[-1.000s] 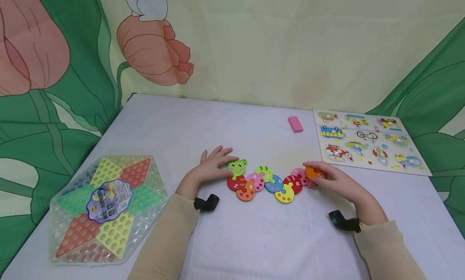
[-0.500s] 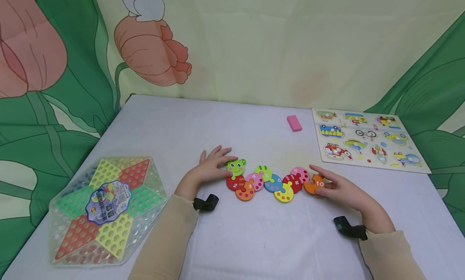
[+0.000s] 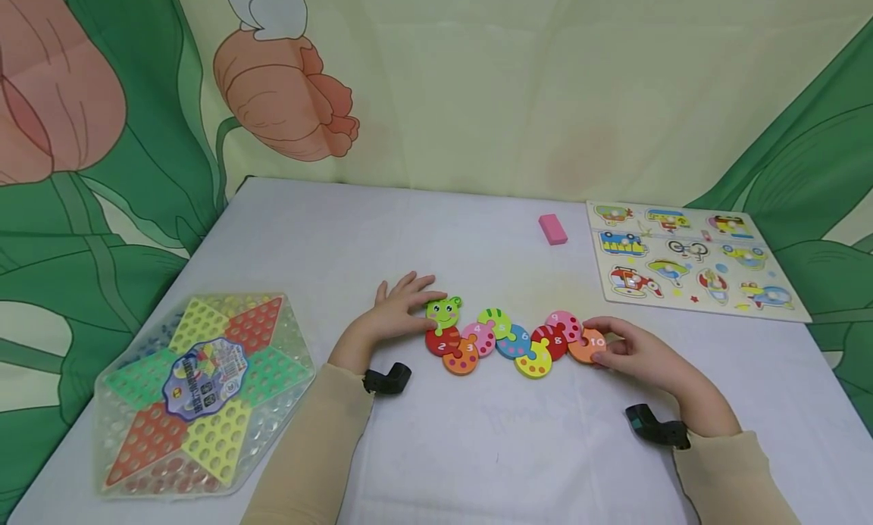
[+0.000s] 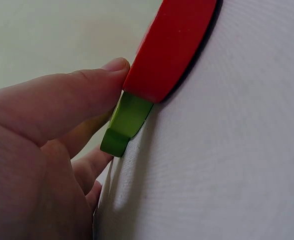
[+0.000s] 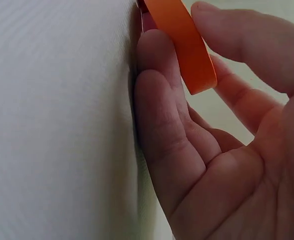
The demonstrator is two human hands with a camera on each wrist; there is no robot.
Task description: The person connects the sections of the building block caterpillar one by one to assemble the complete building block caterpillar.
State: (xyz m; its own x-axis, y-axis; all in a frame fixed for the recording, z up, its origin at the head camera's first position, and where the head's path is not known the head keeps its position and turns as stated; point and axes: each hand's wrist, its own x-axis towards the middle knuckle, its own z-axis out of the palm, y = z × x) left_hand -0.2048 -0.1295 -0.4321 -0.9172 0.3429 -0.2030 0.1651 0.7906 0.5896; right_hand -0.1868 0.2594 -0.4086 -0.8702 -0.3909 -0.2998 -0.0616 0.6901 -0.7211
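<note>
A caterpillar puzzle of numbered round pieces lies in a wavy row across the table. At its left end is the smiling green head piece [image 3: 445, 313], joined to the red piece 2 [image 3: 442, 345]. My left hand [image 3: 392, 317] holds the head between thumb and index finger, the other fingers spread; in the left wrist view the thumb tip reaches the red edge. At the right end, my right hand [image 3: 630, 351] pinches the orange piece 10 [image 3: 584, 347], which sits against the pink piece 9 [image 3: 563, 326]. In the right wrist view its orange rim [image 5: 189, 55] slants between thumb and fingers.
A Chinese checkers board [image 3: 262, 370] in clear plastic lies at the left. At the back right is a white vehicle puzzle board [image 3: 682, 290], with a pink block [image 3: 552, 229] left of it. A printed cloth [image 3: 477, 93] hangs behind the table.
My right hand has brought the orange piece down from over the pink one, turned its number to show, and pushed it left against the row. My left hand has stayed in place.
</note>
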